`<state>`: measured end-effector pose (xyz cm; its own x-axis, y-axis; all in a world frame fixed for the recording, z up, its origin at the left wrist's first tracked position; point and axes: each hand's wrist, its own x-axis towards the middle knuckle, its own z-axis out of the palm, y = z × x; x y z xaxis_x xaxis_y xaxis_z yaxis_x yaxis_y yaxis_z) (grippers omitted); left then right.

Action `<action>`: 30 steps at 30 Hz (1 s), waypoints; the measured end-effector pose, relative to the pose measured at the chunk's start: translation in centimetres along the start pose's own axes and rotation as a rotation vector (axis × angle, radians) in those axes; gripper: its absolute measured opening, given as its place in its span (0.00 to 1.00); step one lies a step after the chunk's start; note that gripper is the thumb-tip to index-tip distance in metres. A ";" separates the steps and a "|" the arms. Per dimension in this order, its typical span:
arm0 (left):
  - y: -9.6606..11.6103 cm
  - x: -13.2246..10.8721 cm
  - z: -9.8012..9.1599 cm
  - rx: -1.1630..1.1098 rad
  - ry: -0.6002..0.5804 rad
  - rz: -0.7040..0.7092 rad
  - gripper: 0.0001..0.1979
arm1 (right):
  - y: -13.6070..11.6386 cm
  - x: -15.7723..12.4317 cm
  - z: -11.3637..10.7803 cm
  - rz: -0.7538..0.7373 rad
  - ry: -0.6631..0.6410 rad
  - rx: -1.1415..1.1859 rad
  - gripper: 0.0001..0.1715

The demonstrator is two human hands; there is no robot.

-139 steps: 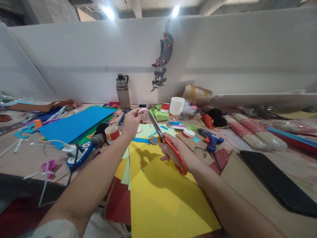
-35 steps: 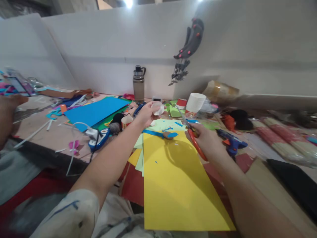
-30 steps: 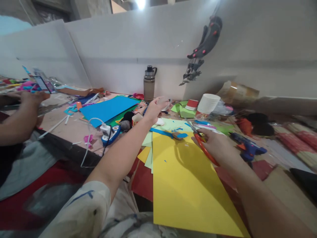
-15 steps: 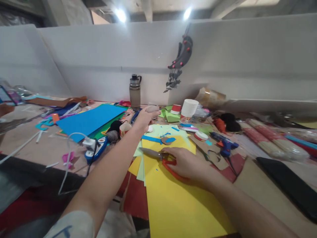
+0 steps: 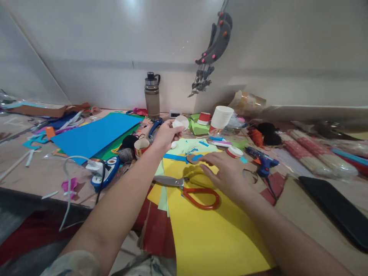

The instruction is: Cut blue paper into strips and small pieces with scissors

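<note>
My left hand (image 5: 169, 134) pinches a white paper disc (image 5: 179, 122) above the far part of the table. My right hand (image 5: 223, 173) is open, its fingers stretched out over the yellow sheet (image 5: 212, 237) and holding nothing. Just below and left of those fingers lie scissors (image 5: 170, 181) with an orange handle loop, blades pointing left. Close to the right fingertips is a brown disc (image 5: 193, 159) with a blue piece on it. A blue strip (image 5: 175, 157) reaches left from the disc, and small blue scraps lie on pale green paper (image 5: 184, 146).
Behind stand a water bottle (image 5: 152, 96) and stacked white paper cups (image 5: 222, 118). Blue card (image 5: 97, 132) and a power strip (image 5: 106, 174) are at left. A glue gun (image 5: 263, 164), wrapped stick bundles (image 5: 310, 151) and a black phone (image 5: 333, 211) lie at right.
My right hand has let go of the scissors, which now rest on the yellow sheet, and its fingers have opened. The white disc in my left hand now faces me more. The view has tilted down.
</note>
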<state>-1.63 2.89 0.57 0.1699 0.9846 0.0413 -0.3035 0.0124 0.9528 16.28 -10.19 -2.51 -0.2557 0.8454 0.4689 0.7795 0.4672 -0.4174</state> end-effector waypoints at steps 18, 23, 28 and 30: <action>-0.1 -1.3 -0.6 0.444 -0.160 -0.079 0.04 | 2.1 1.9 1.9 0.068 -0.176 -0.231 0.23; -0.6 -2.2 -1.2 0.728 -0.304 -0.103 0.07 | 0.5 3.0 0.9 0.075 -0.340 -0.287 0.17; -0.4 -2.3 -1.5 0.869 -0.345 -0.137 0.09 | 0.8 4.5 0.3 0.123 -0.472 -0.240 0.15; -0.2 -2.2 -1.6 0.883 -0.368 -0.162 0.09 | 1.5 5.1 0.3 0.129 -0.522 -0.217 0.16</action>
<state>-3.43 1.03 -0.20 0.4757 0.8646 -0.1620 0.5376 -0.1400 0.8315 15.97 -5.10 -1.03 -0.3557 0.9336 -0.0438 0.9086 0.3344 -0.2503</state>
